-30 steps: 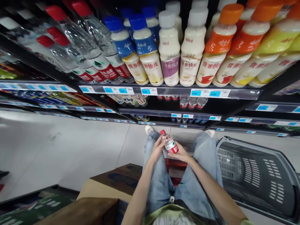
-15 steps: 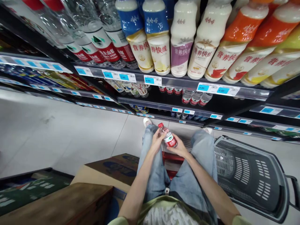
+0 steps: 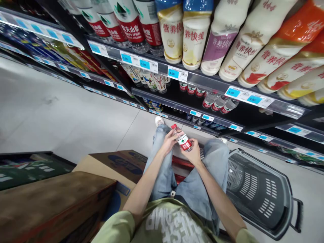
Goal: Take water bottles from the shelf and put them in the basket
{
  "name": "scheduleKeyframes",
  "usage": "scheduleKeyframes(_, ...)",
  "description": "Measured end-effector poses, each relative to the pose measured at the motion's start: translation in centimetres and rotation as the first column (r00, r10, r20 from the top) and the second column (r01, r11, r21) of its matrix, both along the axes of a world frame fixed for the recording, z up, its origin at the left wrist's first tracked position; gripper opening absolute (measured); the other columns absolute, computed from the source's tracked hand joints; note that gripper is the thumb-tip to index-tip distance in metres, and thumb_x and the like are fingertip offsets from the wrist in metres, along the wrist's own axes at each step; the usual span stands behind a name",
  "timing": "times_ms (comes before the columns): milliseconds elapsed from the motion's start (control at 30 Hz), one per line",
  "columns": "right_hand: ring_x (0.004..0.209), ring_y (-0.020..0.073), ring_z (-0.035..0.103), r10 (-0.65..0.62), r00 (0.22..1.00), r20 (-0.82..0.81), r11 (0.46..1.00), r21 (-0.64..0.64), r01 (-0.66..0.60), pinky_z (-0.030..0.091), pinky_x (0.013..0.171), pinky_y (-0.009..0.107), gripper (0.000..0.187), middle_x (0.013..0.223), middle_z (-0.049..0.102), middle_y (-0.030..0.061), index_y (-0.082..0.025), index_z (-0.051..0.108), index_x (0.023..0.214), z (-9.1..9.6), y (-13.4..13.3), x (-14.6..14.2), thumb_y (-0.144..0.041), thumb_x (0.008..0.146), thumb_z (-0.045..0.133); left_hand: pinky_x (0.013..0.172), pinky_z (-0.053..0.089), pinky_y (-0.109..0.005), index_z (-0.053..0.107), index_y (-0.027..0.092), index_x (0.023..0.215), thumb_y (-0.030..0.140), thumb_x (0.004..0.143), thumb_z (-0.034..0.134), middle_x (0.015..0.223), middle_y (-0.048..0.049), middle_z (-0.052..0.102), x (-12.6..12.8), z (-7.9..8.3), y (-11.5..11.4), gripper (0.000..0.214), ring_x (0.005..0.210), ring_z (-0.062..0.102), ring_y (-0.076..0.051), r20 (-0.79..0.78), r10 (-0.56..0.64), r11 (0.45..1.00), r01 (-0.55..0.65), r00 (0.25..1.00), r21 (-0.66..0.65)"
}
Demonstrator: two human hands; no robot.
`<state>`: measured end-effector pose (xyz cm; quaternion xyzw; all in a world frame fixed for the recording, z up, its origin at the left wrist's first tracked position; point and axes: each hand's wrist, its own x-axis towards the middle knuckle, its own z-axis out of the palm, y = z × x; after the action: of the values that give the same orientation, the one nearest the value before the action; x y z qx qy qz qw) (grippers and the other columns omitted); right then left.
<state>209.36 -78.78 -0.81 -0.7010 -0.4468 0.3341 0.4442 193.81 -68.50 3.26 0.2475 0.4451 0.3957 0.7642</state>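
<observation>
Held between left hand (image 3: pixel 169 141) and right hand (image 3: pixel 192 152), above the gap between the legs (image 3: pixel 215 162): one small clear bottle (image 3: pixel 185 144) with red cap and white-and-red label facing up. Tilted, cap toward far left, base toward near right. At the left hand: gripping just below the cap, with fingers clamped on the bottle's upper part. At the right hand: supporting the lower end, with fingers clamped around the base. On the upper shelf (image 3: pixel 207 83), at far side, from left to right: large water bottles (image 3: pixel 129 30), then drink bottles (image 3: pixel 194 40) in blue, purple and orange wraps. One level lower: small water bottles (image 3: pixel 219 104). On the floor (image 3: pixel 76 104) at right, beside the right leg: grey basket (image 3: pixel 255 179). At near left: cardboard boxes (image 3: pixel 108 163).
</observation>
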Motion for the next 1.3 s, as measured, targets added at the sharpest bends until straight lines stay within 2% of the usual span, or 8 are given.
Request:
scheduleKeyframes(133, 0.100, 0.0260, 0.077, -0.010, 1.000, 0.013, 1.000, 0.013, 0.010, 0.067, 0.094, 0.041, 0.061, 0.116, 0.076, 0.0078, -0.026, 0.060, 0.119, 0.3, -0.1, 0.0, -0.045, 0.073, 0.095, 0.106, 0.066, -0.055, 0.080, 0.018, 0.120, 0.036, 0.075, 0.107, 0.125, -0.0181, 0.082, 0.1, 0.3, -0.1, 0.055, 0.132, 0.077, -0.045, 0.001, -0.002, 1.000, 0.002, 1.000, 0.025)
scheduleKeyframes(400, 0.101, 0.0273, 0.078, -0.004, 1.000, 0.018, 1.000, -0.005, 0.004, 0.067, 0.096, 0.044, 0.060, 0.117, 0.078, 0.0083, -0.025, 0.060, 0.118, 0.6, -0.2, 0.4, -0.045, 0.073, 0.095, 0.117, 0.063, -0.057, 0.078, 0.016, 0.123, 0.012, 0.076, 0.104, 0.126, -0.0160, 0.082, 0.4, 0.7, -0.3, 0.054, 0.137, 0.076, -0.044, -0.006, -0.008, 0.999, 0.008, 1.000, 0.046)
scheduleKeyframes(633, 0.105, 0.0270, 0.077, 0.008, 1.000, 0.027, 1.000, -0.009, -0.007, 0.066, 0.100, 0.044, 0.063, 0.120, 0.078, 0.0085, -0.025, 0.060, 0.123, 0.5, -0.1, 0.7, -0.044, 0.074, 0.095, 0.088, 0.068, -0.037, 0.080, 0.013, 0.125, 0.019, 0.072, 0.104, 0.124, -0.0162, 0.085, 0.4, -0.1, -0.3, 0.059, 0.117, 0.082, -0.035, -0.024, -0.005, 0.993, 0.008, 1.000, 0.118)
scheduleKeyframes(800, 0.106, 0.0266, 0.078, 0.012, 1.000, -0.007, 1.000, -0.020, -0.012, 0.066, 0.100, 0.043, 0.065, 0.122, 0.077, 0.0091, -0.025, 0.059, 0.122, 0.2, -0.1, 0.9, -0.047, 0.074, 0.096, 0.095, 0.065, -0.039, 0.079, 0.013, 0.131, 0.012, 0.074, 0.098, 0.122, -0.0151, 0.085, 0.3, -0.3, -0.1, 0.061, 0.123, 0.080, -0.036, -0.010, -0.027, 0.997, 0.027, 1.000, 0.065)
scheduleKeyframes(1000, 0.108, 0.0271, 0.076, -0.013, 0.985, -0.174, 1.000, -0.027, 0.009, 0.067, 0.099, 0.042, 0.069, 0.119, 0.078, 0.0092, -0.023, 0.064, 0.121, 0.6, 0.5, 1.4, -0.056, 0.069, 0.096, 0.104, 0.060, -0.043, 0.073, 0.015, 0.142, 0.013, 0.073, 0.091, 0.132, -0.0150, 0.083, 0.1, 0.0, 0.0, 0.070, 0.136, 0.074, -0.040, 0.022, -0.024, 0.999, 0.023, 0.999, 0.039)
scheduleKeyframes(1100, 0.099, 0.0282, 0.080, 0.007, 0.896, -0.445, 0.997, -0.066, -0.041, 0.068, 0.084, 0.038, 0.066, 0.110, 0.081, 0.0066, -0.024, 0.067, 0.115, 0.9, 0.9, 1.7, -0.060, 0.067, 0.096, 0.104, 0.060, -0.043, 0.071, 0.021, 0.145, 0.022, 0.069, 0.093, 0.138, -0.0130, 0.082, 0.0, 0.1, -0.1, 0.079, 0.139, 0.073, -0.040, 0.040, -0.058, 0.997, 0.056, 0.998, 0.051)
scheduleKeyframes(1233, 0.074, 0.0297, 0.082, 0.031, 0.614, -0.789, 0.944, -0.179, -0.278, 0.059, 0.052, 0.032, 0.063, 0.092, 0.083, 0.0075, -0.023, 0.069, 0.114, 1.1, 1.2, 1.8, -0.070, 0.075, 0.084, 0.104, 0.059, -0.043, 0.069, 0.023, 0.149, 0.030, 0.068, 0.092, 0.141, -0.0123, 0.081, -0.1, 0.0, -0.3, 0.084, 0.138, 0.072, -0.040, 0.023, -0.138, 0.989, 0.136, 0.990, 0.060)
scheduleKeyframes(1300, 0.073, 0.0303, 0.082, 0.025, 0.547, -0.837, 0.921, -0.194, -0.339, 0.056, 0.046, 0.031, 0.066, 0.092, 0.084, 0.0087, -0.022, 0.069, 0.116, 1.1, 1.1, 1.6, -0.072, 0.076, 0.083, 0.103, 0.059, -0.043, 0.068, 0.023, 0.152, 0.030, 0.068, 0.091, 0.143, -0.0132, 0.080, -0.1, -0.1, -0.4, 0.087, 0.138, 0.072, -0.041, 0.006, -0.173, 0.983, 0.172, 0.985, 0.070)
